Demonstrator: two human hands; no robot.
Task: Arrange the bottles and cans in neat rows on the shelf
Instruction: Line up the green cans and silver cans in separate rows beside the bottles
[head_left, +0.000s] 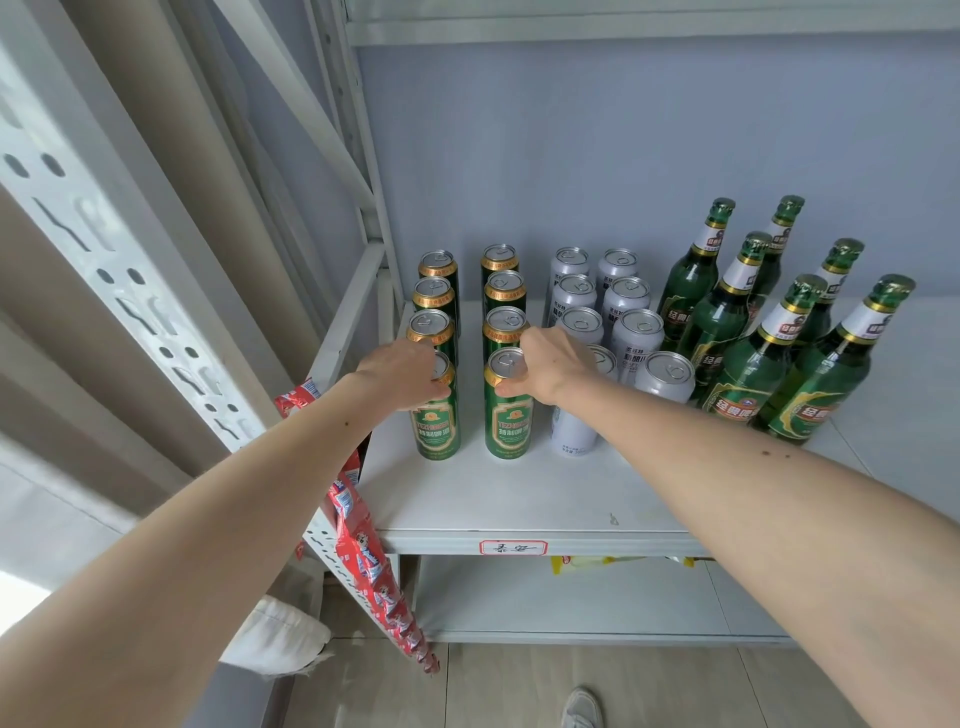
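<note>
On the white shelf (519, 499) stand two rows of green cans, two rows of silver cans (636, 332) and several green glass bottles (748, 374) at the right. My left hand (402, 376) grips the top of the front green can of the left row (437, 426). My right hand (553, 366) grips the top rim of the front green can of the second row (508, 415), thumb on its near side. The right wrist hides part of the front silver can (571, 431) behind it.
A perforated white upright (130, 291) rises at the left, with a strip of red snack packets (374, 566) hanging beside it. The shelf's front edge carries a red-bordered label (512, 547). A lower shelf holds a yellow packet (597, 564). A shoe (582, 706) shows on the tiled floor.
</note>
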